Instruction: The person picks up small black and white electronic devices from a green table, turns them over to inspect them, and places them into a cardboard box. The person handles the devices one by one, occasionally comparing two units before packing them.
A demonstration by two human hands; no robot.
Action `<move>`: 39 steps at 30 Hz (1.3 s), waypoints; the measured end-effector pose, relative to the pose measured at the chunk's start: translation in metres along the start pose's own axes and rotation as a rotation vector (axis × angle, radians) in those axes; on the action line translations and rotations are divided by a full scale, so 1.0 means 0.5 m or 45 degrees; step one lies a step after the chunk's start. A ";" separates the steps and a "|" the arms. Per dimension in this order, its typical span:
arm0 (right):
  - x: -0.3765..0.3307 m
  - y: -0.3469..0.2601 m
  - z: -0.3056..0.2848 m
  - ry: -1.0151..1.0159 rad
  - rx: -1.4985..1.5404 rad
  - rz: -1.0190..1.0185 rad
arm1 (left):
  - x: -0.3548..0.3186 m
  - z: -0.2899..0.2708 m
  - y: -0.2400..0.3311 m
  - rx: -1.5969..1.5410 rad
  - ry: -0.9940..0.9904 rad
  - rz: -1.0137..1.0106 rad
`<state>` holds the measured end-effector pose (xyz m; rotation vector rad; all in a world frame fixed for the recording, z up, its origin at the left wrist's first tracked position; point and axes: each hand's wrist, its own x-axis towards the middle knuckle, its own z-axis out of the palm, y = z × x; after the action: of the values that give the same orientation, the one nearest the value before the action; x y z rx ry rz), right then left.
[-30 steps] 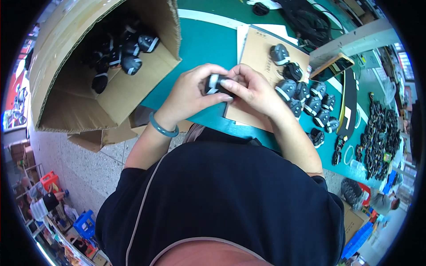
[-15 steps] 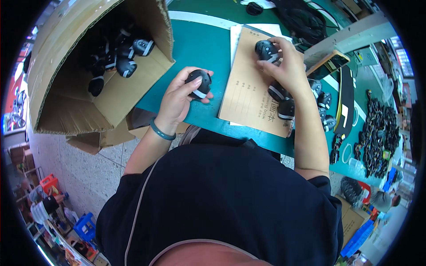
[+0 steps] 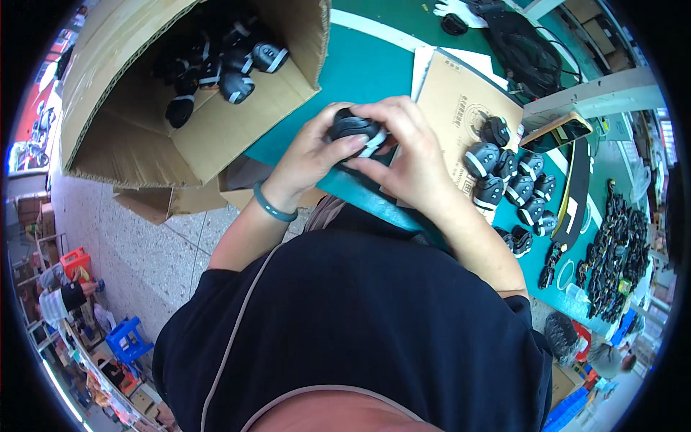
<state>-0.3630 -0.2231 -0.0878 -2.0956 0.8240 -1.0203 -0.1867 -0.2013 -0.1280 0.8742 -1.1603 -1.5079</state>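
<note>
Over the table's near edge, both hands are on one black rounded device with a white band (image 3: 371,144). My left hand (image 3: 306,155) grips it from the left, with the thumb across its front. From the right, the bent fingers and thumb of my right hand (image 3: 410,151) close around its top and side. The fingers hide part of the device. Similar black-and-grey rounded devices (image 3: 482,158) stand on a brown paper-covered book (image 3: 450,93) to the right. Several more of them (image 3: 533,189) sit on the green table beside the book.
At the left, a large open cardboard box (image 3: 245,133) holds several similar devices (image 3: 236,86). A phone (image 3: 558,135) leans near a pale metal post (image 3: 597,93). Bundled black cables (image 3: 615,252) lie on the far right of the table. A black bag (image 3: 522,50) is at the back.
My right hand has let go of a device on the book and moved left to the one in my left hand. The view has shifted, showing more devices at the right.
</note>
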 end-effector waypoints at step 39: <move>-0.110 0.044 -0.064 0.338 1.286 0.843 | 0.047 0.131 -0.019 -0.416 -0.352 -0.097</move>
<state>-0.4223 -0.2031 -0.1124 -0.7730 0.7961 -1.0232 -0.2559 -0.2080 -0.1181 0.5036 -1.0407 -1.8606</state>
